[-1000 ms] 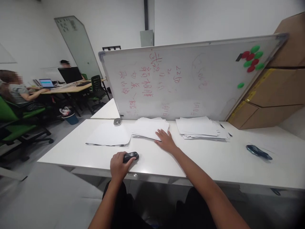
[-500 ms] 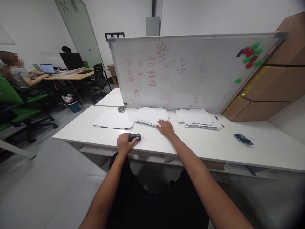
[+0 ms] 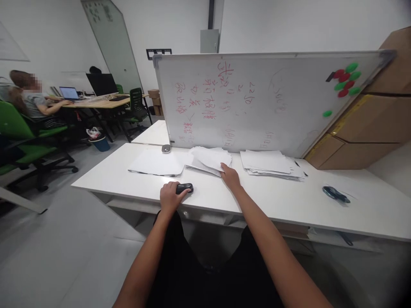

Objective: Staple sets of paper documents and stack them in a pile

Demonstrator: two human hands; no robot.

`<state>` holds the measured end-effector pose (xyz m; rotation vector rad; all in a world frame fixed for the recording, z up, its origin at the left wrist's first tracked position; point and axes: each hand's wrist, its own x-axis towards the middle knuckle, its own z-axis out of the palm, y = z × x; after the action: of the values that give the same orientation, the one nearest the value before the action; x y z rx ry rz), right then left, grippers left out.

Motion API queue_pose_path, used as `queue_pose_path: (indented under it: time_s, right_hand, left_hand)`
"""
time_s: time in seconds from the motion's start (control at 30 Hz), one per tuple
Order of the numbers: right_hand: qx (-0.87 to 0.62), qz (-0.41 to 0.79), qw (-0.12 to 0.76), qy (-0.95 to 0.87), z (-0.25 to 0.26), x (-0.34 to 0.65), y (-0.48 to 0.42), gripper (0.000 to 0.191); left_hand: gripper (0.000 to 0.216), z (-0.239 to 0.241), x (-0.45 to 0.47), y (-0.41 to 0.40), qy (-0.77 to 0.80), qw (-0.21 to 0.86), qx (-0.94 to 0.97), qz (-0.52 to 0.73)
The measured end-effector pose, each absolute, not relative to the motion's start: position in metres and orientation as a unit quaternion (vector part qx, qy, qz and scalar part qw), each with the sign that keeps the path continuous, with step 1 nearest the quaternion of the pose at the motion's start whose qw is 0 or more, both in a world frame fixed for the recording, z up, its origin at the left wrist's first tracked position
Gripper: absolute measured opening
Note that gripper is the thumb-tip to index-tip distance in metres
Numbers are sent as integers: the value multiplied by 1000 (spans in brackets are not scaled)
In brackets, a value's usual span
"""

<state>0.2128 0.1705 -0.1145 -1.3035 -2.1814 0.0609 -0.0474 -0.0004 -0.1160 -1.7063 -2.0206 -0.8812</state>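
My left hand (image 3: 171, 196) is closed round a black stapler (image 3: 185, 188) that rests on the white desk (image 3: 212, 194) near its front edge. At the right front corner of the middle stack of paper (image 3: 221, 155), my right hand (image 3: 229, 176) pinches the edge of some paper sheets (image 3: 205, 161), which bend upward. How many sheets it holds is hidden. Another pile of paper (image 3: 265, 161) lies to the right of that hand. To the left is a flatter pile of paper (image 3: 156, 162), with a small grey rounded object (image 3: 166, 149) at its back edge.
Behind the papers stands a whiteboard (image 3: 257, 102) with red writing and magnets, beside stacked cardboard boxes (image 3: 362, 115). A dark blue tool (image 3: 336, 194) lies on the desk's right part. At the far left, a person (image 3: 41, 102) sits at another desk with a laptop (image 3: 69, 93).
Sheets at the middle stack's right corner have lifted and curled under my right hand, whose fingers have closed on the edge. My left hand keeps hold of the stapler. The view has shifted slightly.
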Motion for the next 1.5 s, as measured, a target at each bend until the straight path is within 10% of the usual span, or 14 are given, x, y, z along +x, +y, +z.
queue_pose_path:
  time_s: [0.33,0.93,1.5]
  right_hand:
    - [-555,157,508,-640,-114,230,175,41]
    - [-468,144,294,-821,-112,225,168,41]
    - [-492,24,425,-760,-106,225,173,34]
  left_hand:
    - [47,-114,-46,0,-710,190,-600,-316]
    - [42,-112,-45,1,-702,183,-605,-328]
    - [43,-115,-44,4,-723,150,-587,-333]
